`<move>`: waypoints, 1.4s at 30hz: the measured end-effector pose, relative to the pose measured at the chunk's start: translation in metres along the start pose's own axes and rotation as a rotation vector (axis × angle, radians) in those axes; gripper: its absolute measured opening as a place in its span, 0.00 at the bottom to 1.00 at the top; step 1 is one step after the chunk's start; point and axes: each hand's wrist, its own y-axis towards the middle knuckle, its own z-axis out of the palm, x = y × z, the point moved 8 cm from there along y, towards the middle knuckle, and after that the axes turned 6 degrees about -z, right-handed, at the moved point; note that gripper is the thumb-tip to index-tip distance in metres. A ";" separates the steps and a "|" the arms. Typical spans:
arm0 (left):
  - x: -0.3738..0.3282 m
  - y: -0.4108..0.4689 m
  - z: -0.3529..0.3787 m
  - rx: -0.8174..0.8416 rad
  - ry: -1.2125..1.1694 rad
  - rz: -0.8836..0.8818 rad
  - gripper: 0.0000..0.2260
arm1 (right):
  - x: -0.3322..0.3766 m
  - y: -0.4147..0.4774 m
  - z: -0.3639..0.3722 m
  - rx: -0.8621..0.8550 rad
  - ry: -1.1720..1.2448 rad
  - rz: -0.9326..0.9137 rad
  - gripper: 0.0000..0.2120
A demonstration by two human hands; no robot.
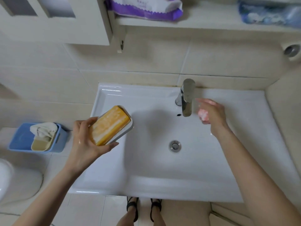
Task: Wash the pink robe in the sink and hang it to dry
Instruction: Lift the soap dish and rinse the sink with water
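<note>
A small wad of pink cloth, the pink robe (203, 114), sits in my right hand (213, 113) just right of the steel faucet (187, 98), above the back of the white sink (146, 168). That hand is motion-blurred and its fingers seem to wrap the cloth. Over the sink's left rim my left hand (84, 141) grips a white soap dish (125, 132) that carries an orange soap bar (110, 124). The basin is bare around the drain (175, 145), and I see no water running.
On the floor to the left stands a blue basket (19, 141) holding a white rag and a beige tub. A toilet (13, 180) is at the lower left. A shelf above carries a purple packet (146, 7) and a blue packet (268, 13). My sandalled feet stand below the sink.
</note>
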 end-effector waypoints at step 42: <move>-0.007 0.023 -0.014 0.018 -0.029 0.083 0.42 | -0.022 0.020 0.018 0.067 -0.186 0.230 0.11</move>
